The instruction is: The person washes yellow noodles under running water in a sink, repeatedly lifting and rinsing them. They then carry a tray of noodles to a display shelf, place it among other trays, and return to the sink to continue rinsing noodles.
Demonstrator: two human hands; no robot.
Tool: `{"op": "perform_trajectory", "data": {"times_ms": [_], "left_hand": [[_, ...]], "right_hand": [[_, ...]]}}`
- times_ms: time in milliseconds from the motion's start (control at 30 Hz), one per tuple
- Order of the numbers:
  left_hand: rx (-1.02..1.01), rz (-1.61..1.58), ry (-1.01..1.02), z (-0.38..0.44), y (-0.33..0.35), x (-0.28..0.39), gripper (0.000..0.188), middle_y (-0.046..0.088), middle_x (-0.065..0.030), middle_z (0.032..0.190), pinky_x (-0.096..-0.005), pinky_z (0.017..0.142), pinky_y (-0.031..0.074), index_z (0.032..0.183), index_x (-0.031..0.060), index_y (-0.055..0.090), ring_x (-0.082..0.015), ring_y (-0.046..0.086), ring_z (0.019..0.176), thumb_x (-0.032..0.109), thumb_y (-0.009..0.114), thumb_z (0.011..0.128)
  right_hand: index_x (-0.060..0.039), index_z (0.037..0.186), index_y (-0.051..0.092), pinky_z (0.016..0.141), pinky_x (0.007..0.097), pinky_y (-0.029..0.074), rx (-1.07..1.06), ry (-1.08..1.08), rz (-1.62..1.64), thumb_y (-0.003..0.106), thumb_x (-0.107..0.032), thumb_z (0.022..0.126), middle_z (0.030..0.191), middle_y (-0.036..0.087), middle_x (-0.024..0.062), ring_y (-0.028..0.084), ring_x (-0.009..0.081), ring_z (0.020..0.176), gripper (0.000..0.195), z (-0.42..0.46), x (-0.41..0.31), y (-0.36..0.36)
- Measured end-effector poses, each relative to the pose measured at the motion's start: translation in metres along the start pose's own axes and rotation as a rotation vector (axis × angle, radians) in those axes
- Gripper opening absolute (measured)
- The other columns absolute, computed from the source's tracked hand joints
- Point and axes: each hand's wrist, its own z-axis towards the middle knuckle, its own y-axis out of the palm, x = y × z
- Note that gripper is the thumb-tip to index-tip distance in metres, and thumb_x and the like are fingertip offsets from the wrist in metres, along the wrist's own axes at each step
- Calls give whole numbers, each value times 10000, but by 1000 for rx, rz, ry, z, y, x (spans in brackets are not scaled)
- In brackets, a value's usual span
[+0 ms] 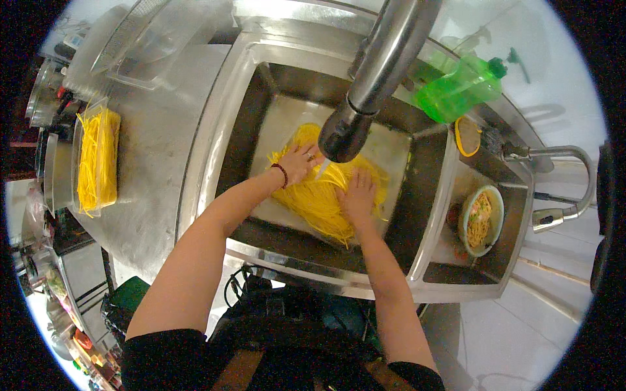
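A large heap of yellow noodles (313, 207) lies in the main basin of a stainless steel sink (222, 249). My left hand (299, 163), with a dark red bead bracelet at the wrist and a ring, rests on the upper left of the heap. On its right side, my right hand (359, 195) presses on the noodles with fingers spread. Between and above the hands hangs a dark faucet head (345, 132); what looks like water falls from it onto the noodles. Whether any strands are gripped cannot be seen.
At left, a clear plastic container (100, 156) of yellow noodles stands on the steel counter (156, 166). A green plastic bottle (455, 93) lies behind the sink's divider. The small right basin holds a bowl (500, 215) of food. A second faucet (584, 171) curves at the right edge.
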Motion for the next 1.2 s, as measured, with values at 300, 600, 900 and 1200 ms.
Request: {"op": "perform_trajectory", "data": {"times_ms": [300, 600, 900, 1200], "left_hand": [[-181, 414, -56, 1, -42, 30, 491, 243, -98, 1319, -476, 981, 136, 1248, 102, 308, -260, 121, 1247, 233, 425, 789], [-9, 425, -94, -55, -15, 25, 773, 111, -220, 1331, -480, 988, 79, 1296, 99, 194, -334, 106, 1239, 491, 508, 708], [-33, 418, -216, -65, -29, 33, 745, 146, -212, 1325, -480, 968, 144, 1289, 65, 193, -321, 167, 1222, 411, 529, 721], [51, 312, -447, -51, 38, 36, 592, 121, -224, 1326, -407, 883, 317, 1291, 35, 157, -333, 224, 1188, 87, 431, 769]], "right_hand": [[13, 1274, 160, 955, 526, 128, 28, 115, 73, 474, -440, 752, 1328, 180, 164, 152, 310, 1228, 760, 7, -17, -5], [-27, 1278, 194, 950, 552, 84, -145, -85, -23, 490, -535, 706, 1333, 142, 195, 86, 344, 1241, 821, -19, -31, -17], [0, 1277, 178, 976, 504, 73, -36, -97, -49, 452, -506, 747, 1328, 140, 214, 92, 340, 1240, 782, -35, 2, -42], [33, 1251, 209, 970, 504, 92, 91, 93, 56, 485, -459, 743, 1301, 156, 254, 130, 393, 1208, 759, -32, -12, 14]]}}
